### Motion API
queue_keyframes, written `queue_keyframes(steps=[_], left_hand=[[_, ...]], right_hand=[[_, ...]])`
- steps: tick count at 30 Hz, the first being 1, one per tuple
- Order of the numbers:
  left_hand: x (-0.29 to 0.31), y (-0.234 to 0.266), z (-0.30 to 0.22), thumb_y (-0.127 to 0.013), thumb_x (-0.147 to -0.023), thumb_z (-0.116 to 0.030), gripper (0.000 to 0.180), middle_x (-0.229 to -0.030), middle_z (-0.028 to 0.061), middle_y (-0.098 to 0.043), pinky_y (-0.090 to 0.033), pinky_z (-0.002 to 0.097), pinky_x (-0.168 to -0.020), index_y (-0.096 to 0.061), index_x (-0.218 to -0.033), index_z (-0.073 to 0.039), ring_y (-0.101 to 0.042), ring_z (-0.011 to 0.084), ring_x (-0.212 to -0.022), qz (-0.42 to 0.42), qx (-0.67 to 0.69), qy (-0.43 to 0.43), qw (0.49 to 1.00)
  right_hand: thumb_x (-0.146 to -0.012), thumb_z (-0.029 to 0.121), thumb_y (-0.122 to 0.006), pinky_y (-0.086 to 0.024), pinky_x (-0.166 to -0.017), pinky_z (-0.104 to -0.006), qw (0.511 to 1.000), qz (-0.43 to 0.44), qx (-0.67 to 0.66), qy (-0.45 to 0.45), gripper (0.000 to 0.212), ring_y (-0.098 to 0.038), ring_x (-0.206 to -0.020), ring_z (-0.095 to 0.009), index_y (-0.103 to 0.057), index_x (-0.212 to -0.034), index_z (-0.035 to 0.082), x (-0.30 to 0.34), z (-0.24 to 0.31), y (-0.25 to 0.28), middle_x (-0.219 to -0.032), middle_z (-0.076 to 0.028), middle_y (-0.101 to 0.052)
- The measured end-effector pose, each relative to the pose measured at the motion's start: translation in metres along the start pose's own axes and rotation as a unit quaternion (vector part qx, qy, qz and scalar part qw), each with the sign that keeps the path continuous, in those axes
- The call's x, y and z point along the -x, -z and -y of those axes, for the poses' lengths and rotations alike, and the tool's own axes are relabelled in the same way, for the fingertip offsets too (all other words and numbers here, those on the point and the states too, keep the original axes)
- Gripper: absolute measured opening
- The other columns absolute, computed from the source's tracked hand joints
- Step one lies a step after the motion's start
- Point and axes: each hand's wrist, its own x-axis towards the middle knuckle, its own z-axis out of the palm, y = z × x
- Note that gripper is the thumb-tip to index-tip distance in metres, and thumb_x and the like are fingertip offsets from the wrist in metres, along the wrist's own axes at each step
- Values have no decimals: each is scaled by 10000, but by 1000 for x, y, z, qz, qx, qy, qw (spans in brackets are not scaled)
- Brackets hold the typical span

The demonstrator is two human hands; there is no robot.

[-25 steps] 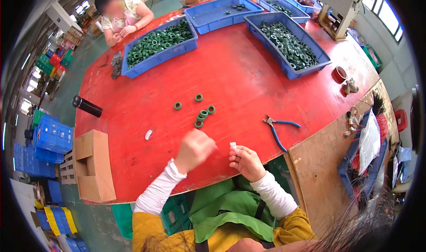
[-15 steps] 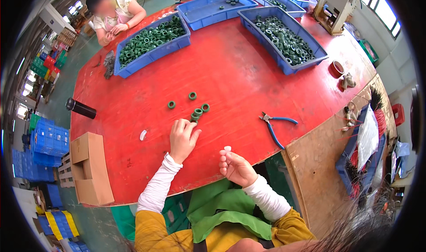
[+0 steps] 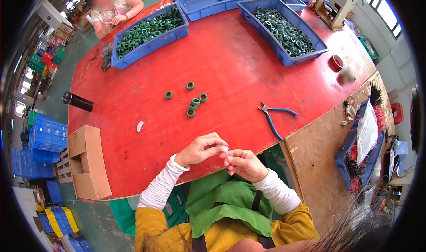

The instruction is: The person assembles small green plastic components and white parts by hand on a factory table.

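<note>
My left hand [image 3: 202, 149] and my right hand [image 3: 245, 164] meet above the table's near edge, fingers closed in pinches. At their fingertips is a small white piece [image 3: 223, 148], its kind too small to make out. Beyond the hands, several green rings [image 3: 191, 113] lie on the red table [image 3: 248, 83], some touching in a short row and two apart. A curved white scrap [image 3: 140, 126] lies to their left. Blue-handled cutting pliers [image 3: 271, 119] rest with their jaws open, right of the rings.
Blue trays of green rings stand at the far left [image 3: 151, 52] and far right [image 3: 284, 61]. A person [image 3: 115, 12] sits at the far left. A black bottle [image 3: 77, 101] and an open carton [image 3: 91, 161] are on the left; a brown ring [image 3: 336, 62] is on the right.
My left hand has left the green rings and come back toward me to meet my right hand at the white piece. The rings stay on the table.
</note>
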Motion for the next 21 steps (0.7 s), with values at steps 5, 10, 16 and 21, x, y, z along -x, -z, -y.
queue_keyframes(steps=[5, 10, 16, 21], left_hand=[[2, 7, -14, -615, -867, -97, 134, -770, 41, -625, -455, 248, -638, -687, -907, 10, -577, 96, -710, 8, -72, 61, 996], [-5, 9, -22, -624, -830, -107, 143, -762, 48, -662, -445, 246, -562, -691, -865, 15, -614, 95, -667, 32, -114, 124, 985], [-20, 4, -29, -582, -851, -126, 168, -748, 58, -670, -402, 215, -494, -652, -903, 17, -523, 50, -569, -29, -3, 265, 964], [-26, 4, -9, -576, -894, -163, 179, -678, 19, -612, -378, 205, -461, -633, -928, 3, -492, 43, -526, -17, -20, 232, 972]], right_hand=[[-904, 131, -613, -513, -667, -248, 976, -17, 215, -4, 265, -585, -733, -86, -590, -1120, -21, 5, 10, 4, -881, -38, -642], [-877, 82, -617, -509, -629, -245, 928, -44, 368, 43, 215, -603, -713, -90, -619, -1056, -38, 5, 9, 3, -858, -49, -659], [-842, 44, -595, -505, -640, -233, 825, -46, 534, 177, 218, -600, -705, -77, -628, -1047, -23, 2, 5, 0, -821, -47, -662], [-870, 63, -616, -497, -668, -239, 958, -43, 281, 35, 237, -603, -772, -96, -602, -1092, -16, -2, 0, 1, -902, -41, -648]])
